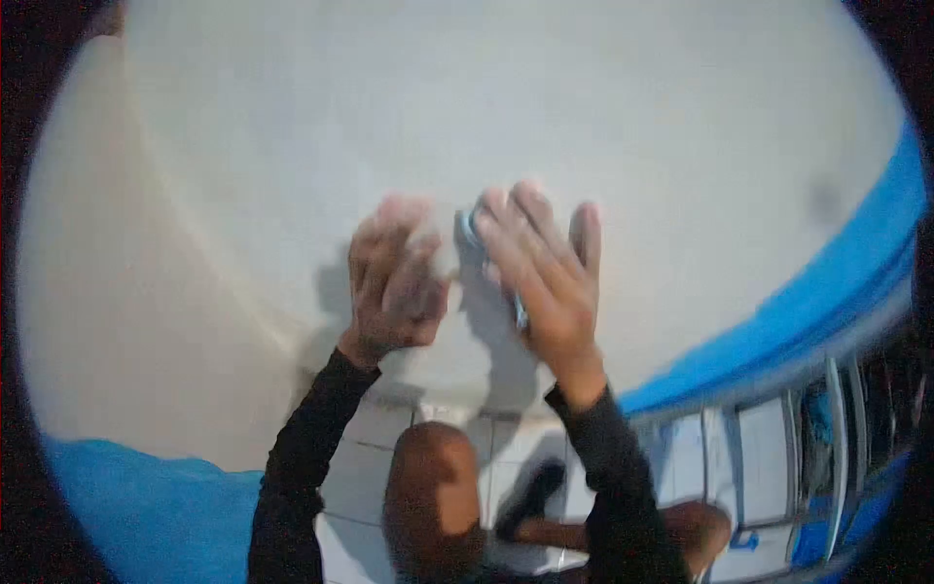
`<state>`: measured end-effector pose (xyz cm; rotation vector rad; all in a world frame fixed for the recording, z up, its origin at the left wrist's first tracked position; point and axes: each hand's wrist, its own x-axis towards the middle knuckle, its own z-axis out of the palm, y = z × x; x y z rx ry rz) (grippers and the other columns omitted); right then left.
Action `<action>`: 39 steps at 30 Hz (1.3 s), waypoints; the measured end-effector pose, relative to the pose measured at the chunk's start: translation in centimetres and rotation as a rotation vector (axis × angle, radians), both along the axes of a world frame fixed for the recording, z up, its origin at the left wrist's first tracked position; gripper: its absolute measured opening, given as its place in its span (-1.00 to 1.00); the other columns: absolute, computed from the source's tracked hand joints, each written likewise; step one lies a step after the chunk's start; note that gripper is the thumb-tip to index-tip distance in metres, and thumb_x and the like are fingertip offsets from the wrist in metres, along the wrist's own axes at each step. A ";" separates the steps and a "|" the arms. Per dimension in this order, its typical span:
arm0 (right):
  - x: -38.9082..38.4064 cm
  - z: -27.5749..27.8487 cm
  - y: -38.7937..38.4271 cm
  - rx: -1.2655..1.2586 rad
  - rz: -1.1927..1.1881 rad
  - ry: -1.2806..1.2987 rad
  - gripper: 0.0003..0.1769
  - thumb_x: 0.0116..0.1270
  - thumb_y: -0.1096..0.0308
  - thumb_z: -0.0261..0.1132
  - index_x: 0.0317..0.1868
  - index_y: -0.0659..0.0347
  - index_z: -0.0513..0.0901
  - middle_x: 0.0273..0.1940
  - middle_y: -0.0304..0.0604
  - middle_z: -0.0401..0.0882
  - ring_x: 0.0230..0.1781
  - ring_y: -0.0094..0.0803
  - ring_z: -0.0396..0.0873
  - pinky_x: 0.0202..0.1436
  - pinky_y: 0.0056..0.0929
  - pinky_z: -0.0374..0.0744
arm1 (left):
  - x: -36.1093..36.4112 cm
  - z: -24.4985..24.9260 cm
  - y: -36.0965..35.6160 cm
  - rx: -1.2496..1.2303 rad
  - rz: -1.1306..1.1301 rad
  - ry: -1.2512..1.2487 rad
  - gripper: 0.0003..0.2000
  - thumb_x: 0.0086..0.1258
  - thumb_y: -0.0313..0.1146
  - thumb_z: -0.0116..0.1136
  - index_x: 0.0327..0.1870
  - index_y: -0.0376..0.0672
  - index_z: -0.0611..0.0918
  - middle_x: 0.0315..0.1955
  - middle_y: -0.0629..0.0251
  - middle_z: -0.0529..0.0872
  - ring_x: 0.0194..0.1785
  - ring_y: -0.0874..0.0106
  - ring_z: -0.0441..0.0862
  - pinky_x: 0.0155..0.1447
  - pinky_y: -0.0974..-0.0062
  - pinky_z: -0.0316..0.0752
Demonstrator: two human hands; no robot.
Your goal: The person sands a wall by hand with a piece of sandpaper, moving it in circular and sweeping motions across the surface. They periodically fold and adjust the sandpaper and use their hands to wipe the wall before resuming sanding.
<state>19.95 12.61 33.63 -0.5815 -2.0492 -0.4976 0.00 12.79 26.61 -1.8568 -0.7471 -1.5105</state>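
Observation:
Both hands are raised in front of a large off-white wall [623,97]. My right hand [550,258] lies against it with fingers stretched and somewhat spread. Under that palm is a flat thing with light-blue edges [470,227]; most of it is covered, so its kind is hidden. To the left, my left hand [399,277] is close to the same wall, its fingers partly bent and smeared by motion. Whether it holds anything is too blurred to make out. Dark sleeves cover both forearms.
A blue band [778,311] runs along the wall's right side. Another wall [117,263] meets it at a corner on the left, with blue [146,506] below. Beneath are white floor tiles [365,423], my knees and a dark shoe [538,492]. Metal bars [837,438] stand lower right.

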 end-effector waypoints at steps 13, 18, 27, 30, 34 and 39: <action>6.6 20.3 0.8 -0.105 0.162 -0.102 -0.52 0.29 0.44 0.31 0.24 -0.07 0.62 0.37 -0.34 0.52 0.45 -0.37 0.39 0.47 0.30 0.13 | 7.3 20.6 -1.1 -0.126 0.419 -0.009 -0.49 0.50 -0.27 -0.06 0.43 -0.26 0.40 0.45 -0.13 0.32 0.55 -0.12 0.15 0.57 -0.20 -0.16; 7.3 31.1 7.8 -0.133 0.175 -0.145 -0.47 0.37 0.39 0.18 0.37 0.05 0.51 0.45 -0.24 0.40 0.48 -0.36 0.34 0.50 0.23 0.11 | 9.1 31.8 5.5 -0.256 0.398 -0.035 -0.45 0.46 -0.26 0.01 0.43 -0.31 0.36 0.48 -0.10 0.27 0.59 -0.12 0.03 0.59 -0.19 -0.22; 3.5 52.1 4.3 -0.094 0.053 -0.078 -0.49 0.36 0.30 0.31 0.34 -0.05 0.56 0.36 -0.29 0.52 0.42 -0.41 0.43 0.56 0.03 0.12 | 4.1 49.3 3.2 -0.408 0.460 0.005 -0.20 0.36 0.00 0.24 0.51 -0.23 0.19 0.53 -0.30 -0.03 0.58 -0.35 -0.23 0.49 -0.42 -0.31; 3.4 56.4 4.2 -0.130 0.013 -0.060 -0.48 0.34 0.31 0.31 0.33 -0.07 0.56 0.37 -0.31 0.51 0.41 -0.42 0.44 0.58 0.01 0.13 | 5.0 54.9 2.6 -0.475 0.430 0.005 -0.10 0.31 -0.03 0.32 0.54 -0.24 0.09 0.55 -0.34 -0.20 0.57 -0.40 -0.33 0.48 -0.44 -0.34; 3.4 60.4 5.7 -0.095 0.022 -0.125 -0.47 0.32 0.33 0.32 0.32 -0.04 0.57 0.37 -0.30 0.50 0.41 -0.39 0.44 0.55 0.03 0.19 | 5.1 58.8 1.5 -0.599 0.419 0.021 -0.09 0.37 0.02 0.25 0.54 -0.34 0.05 0.53 -0.41 -0.30 0.55 -0.43 -0.45 0.46 -0.45 -0.42; 2.5 66.6 6.5 0.033 0.147 0.071 -0.49 0.27 0.41 0.35 0.26 0.03 0.61 0.35 -0.22 0.52 0.39 -0.28 0.47 0.47 0.03 0.33 | 5.4 63.1 -1.2 -0.852 0.445 0.045 -0.18 0.43 0.04 0.18 0.51 -0.37 0.18 0.53 -0.40 -0.34 0.55 -0.41 -0.51 0.45 -0.46 -0.45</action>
